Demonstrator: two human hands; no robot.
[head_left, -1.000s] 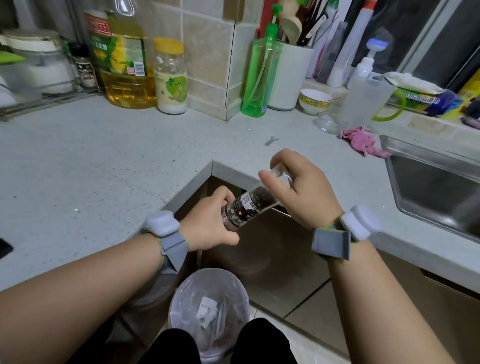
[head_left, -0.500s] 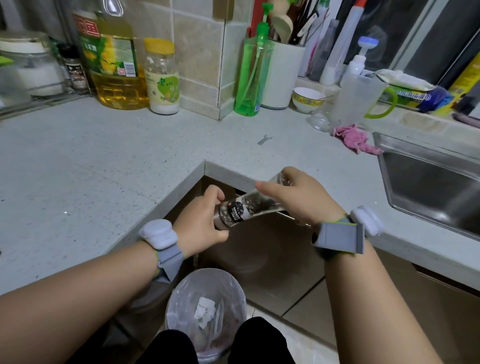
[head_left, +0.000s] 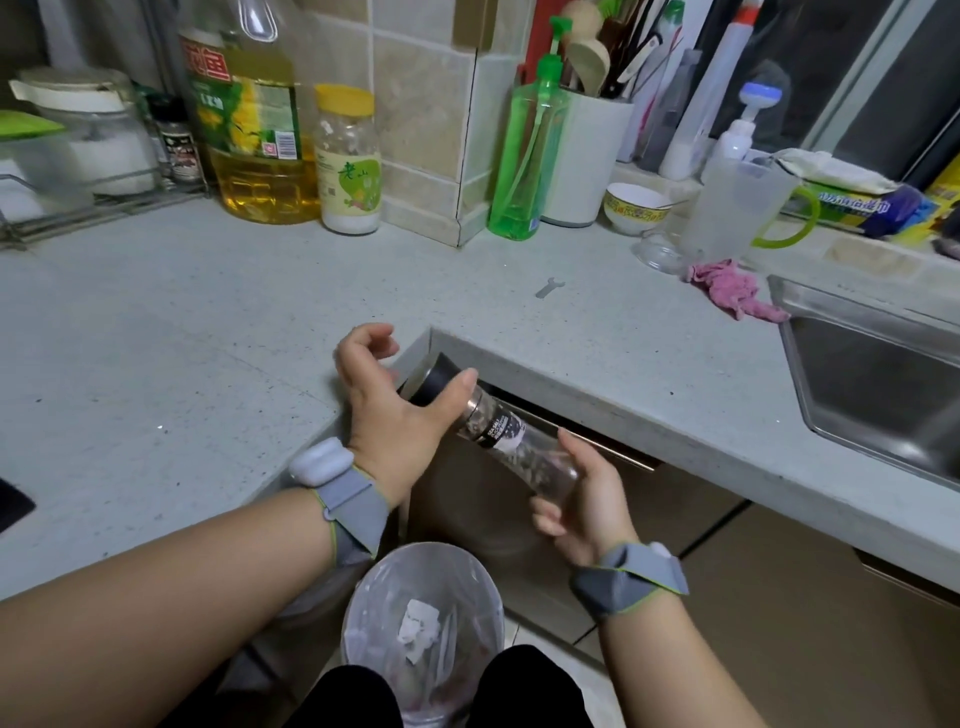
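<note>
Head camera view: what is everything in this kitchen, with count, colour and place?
pepper grinder: 1, clear glass with black cap, front centre
counter: 1, grey speckled, around the person
oil bottle: 1, yellow, back left
jar: 1, yellow lid, beside the oil bottle
pump bottle: 1, green, by the tiled corner
utensil holder: 1, white, beside the pump bottle
bowl: 1, white and yellow, back right
sink: 1, steel, right
jug: 1, clear with green handle, near the sink
cloth: 1, pink, beside the sink
bin: 1, clear liner, floor below
left hand: 1, thumb on the cap
right hand: 1, grip round the glass end
</note>
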